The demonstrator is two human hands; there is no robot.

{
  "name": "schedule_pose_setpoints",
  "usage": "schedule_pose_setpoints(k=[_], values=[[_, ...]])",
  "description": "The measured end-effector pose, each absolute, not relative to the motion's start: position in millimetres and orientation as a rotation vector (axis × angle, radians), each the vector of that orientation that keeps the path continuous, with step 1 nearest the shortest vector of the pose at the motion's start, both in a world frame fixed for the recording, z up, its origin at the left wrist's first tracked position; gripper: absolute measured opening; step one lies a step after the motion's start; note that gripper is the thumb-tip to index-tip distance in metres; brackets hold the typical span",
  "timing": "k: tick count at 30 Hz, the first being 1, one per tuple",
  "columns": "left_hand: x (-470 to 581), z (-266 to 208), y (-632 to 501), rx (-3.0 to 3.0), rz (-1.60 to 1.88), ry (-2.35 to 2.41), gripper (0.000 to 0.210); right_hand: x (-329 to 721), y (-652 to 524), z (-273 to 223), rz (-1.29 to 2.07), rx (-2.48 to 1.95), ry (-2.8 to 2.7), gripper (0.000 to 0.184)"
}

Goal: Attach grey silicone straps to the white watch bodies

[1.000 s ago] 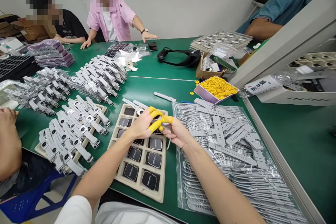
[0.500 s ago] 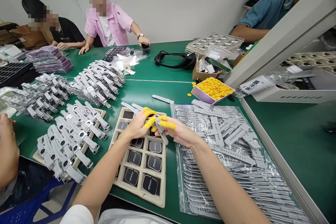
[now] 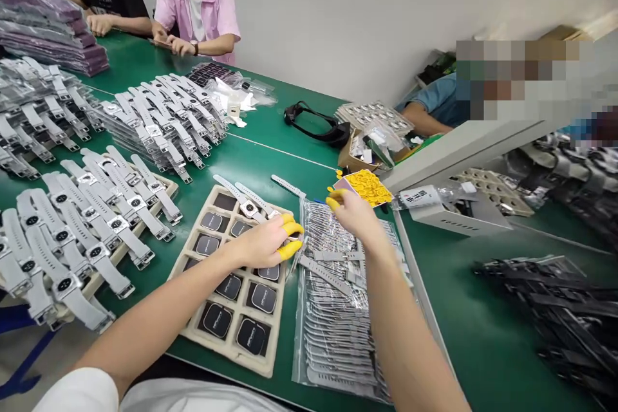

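My left hand, with yellow finger cots, is closed on a smartwatch, mostly covered by the fingers. A grey strap hangs below that grip. Under the hand lies a beige tray with square dark-faced watches in its compartments; two watches with straps rest across its far end. To the right, my right hand is over the far part of a plastic bag covered in grey watch straps. Its fingers look curled together, and whatever they hold is hidden.
Strapped watches fill trays on the left. Beyond my right hand are a box of yellow finger cots, a black strap-like item and a plastic bottle. A metal post slants at right. Co-workers sit across the table.
My right hand has left the watch and moved away to the far part of the strap pile. My left hand still holds the watch. The view has turned right and down.
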State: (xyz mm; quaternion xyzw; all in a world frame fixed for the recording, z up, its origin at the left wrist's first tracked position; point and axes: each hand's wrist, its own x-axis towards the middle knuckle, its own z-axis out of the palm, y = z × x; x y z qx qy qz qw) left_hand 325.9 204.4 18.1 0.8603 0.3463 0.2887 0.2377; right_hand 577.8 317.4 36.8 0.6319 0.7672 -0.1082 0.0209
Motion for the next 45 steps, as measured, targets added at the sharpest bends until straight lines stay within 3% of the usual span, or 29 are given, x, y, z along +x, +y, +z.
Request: schedule_pose_setpoints(k=[7, 11, 13, 16, 23, 28, 36, 42, 45], values=[[323, 13, 205, 2.344, 0.811, 0.962, 0.030, 549, 393, 10, -0.172, 1.607, 2.152, 0.015], [319, 13, 207, 2.305, 0.891, 0.951, 0.028, 554, 405, -3, -0.139, 1.462, 2.136, 0.025], [318, 14, 209, 2.290, 0.909, 0.957, 0.027, 557, 408, -5, -0.137, 1.424, 2.155, 0.021], [317, 14, 210, 2.287, 0.916, 0.975, 0.027, 559, 409, -4, -0.146, 1.414, 2.226, 0.011], [322, 15, 205, 2.420, 1.082, 0.955, 0.032, 566, 393, 35, -0.095, 1.734, 2.624, 0.015], [327, 20, 200, 2.540, 1.370, 0.858, 0.031, 572, 333, 61, -0.762, 2.093, 3.370, 0.017], [331, 20, 197, 2.553, 1.405, 0.784, 0.028, 573, 251, 12, -0.850, 2.421, 2.995, 0.024], [332, 21, 197, 2.480, 1.512, 0.765, 0.030, 566, 225, -2, -1.023, 2.399, 2.931, 0.026], [332, 20, 197, 2.410, 1.526, 0.831, 0.029, 550, 208, 5, -1.514, 2.526, 2.954, 0.021]])
